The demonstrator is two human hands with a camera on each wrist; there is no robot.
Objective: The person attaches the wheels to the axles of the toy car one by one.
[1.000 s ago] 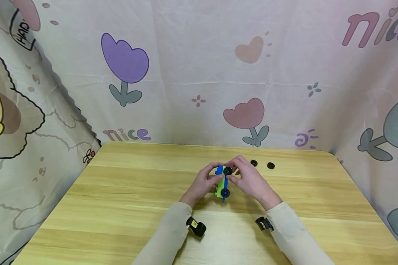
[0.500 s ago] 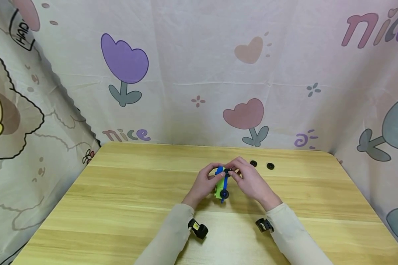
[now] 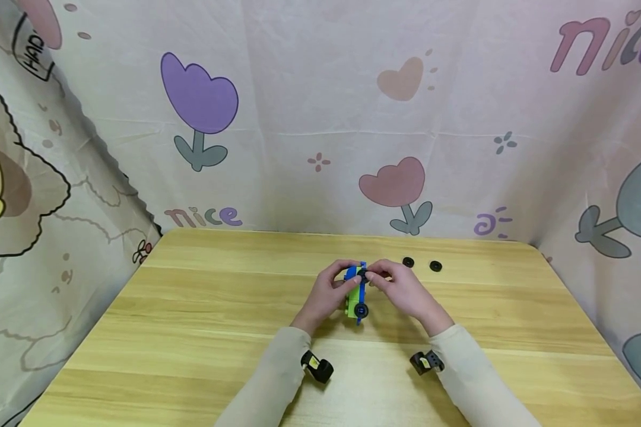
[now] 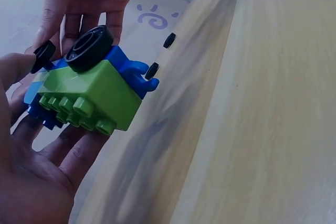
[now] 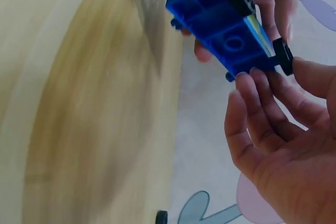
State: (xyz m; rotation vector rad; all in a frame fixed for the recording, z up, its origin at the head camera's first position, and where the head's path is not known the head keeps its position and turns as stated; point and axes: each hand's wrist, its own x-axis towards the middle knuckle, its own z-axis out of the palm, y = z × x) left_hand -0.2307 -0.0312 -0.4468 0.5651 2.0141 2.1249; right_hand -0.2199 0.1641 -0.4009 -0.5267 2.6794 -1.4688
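Now gripping the toy car (image 4: 113, 90) above the table (image 3: 203, 302) with left hand (image 3: 324, 298), likely to steady it, while pinching far wheel (image 5: 283, 57) and underside (image 5: 207, 24) between thumb and fingers of right hand (image 3: 406, 290).

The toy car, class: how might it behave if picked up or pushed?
The toy car is probably stiff, since its moulded body shows crisp edges. Set down and pushed, it may lean or drag: black wheels sit on one side, bare pegs on the other.
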